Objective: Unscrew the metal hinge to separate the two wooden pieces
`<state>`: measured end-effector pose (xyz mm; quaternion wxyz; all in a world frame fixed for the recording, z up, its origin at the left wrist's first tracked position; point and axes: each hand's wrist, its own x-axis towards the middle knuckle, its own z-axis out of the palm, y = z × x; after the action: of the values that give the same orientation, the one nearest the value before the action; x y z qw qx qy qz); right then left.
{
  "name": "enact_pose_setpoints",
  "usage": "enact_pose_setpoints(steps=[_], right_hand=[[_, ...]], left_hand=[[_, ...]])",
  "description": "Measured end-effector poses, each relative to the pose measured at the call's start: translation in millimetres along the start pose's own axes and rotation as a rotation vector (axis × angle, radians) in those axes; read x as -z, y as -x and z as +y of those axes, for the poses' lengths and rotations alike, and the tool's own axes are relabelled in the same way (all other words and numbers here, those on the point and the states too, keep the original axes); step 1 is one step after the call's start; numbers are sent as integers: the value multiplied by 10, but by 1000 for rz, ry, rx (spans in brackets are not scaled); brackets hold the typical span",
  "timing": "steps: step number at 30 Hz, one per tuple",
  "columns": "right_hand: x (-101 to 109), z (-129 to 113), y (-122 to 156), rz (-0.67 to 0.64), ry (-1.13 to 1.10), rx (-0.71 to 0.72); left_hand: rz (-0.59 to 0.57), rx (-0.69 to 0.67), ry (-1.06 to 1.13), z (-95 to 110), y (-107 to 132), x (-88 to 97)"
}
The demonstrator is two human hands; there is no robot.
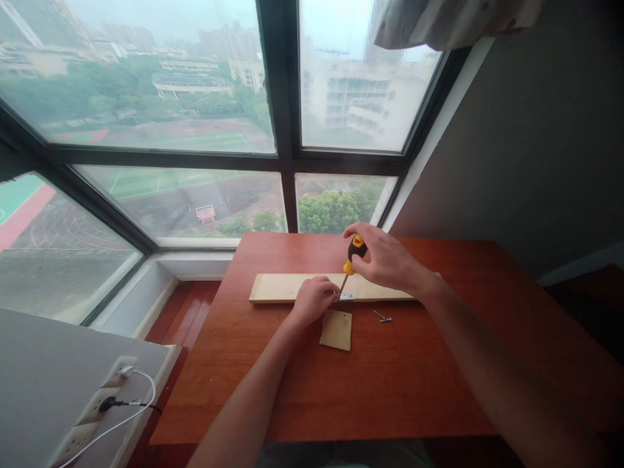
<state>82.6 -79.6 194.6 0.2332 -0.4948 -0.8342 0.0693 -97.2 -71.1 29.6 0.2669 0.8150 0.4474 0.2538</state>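
My right hand (385, 257) is wrapped round the yellow and black handle of a screwdriver (356, 250). Its shaft slants down and left, its tip close to a small metal hinge or bracket (347, 297) at the near edge of a long pale wooden board (277, 286). My left hand (316, 299) rests on the board, fingers pinched together beside the screwdriver tip; what they hold, if anything, is too small to make out. Just in front of the board lies a small square wooden piece (336, 331) with a hole near its top edge. Loose screws (383, 318) lie to its right.
The board lies across a reddish-brown wooden table (390, 383). Beyond the table stands a window with dark frames (288, 130). At lower left, a low wall carries power sockets (100, 404) with a white cable (134, 416) and a black plug (108, 404). A curtain (453, 23) hangs at upper right.
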Motion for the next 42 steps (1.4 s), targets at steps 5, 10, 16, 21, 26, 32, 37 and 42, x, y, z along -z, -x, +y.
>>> enact_pose_setpoints(steps=[5, 10, 16, 21, 26, 32, 37, 42], right_hand=[[-23, -36, -11, 64, 170, -128], [-28, -19, -15, 43, -1, -17], [-55, -7, -10, 67, -16, 9], [-80, -22, -37, 76, 141, -108], [-62, -28, -24, 20, -1, -36], [-77, -31, -39, 84, 141, -121], [-45, -38, -20, 5, -35, -11], [-10, -85, -14, 31, 23, -13]], left_hand=[[-10, 7, -20, 15, -12, 7], [-19, -6, -34, 23, -19, 15], [-9, 8, -5, 0, -25, -7], [3, 6, 11, -9, -25, -26], [7, 38, 37, -14, -22, -33], [9, 47, 42, -9, -15, -42], [-7, 37, 20, 1, -26, -28], [-15, 21, 7, 9, -34, -25]])
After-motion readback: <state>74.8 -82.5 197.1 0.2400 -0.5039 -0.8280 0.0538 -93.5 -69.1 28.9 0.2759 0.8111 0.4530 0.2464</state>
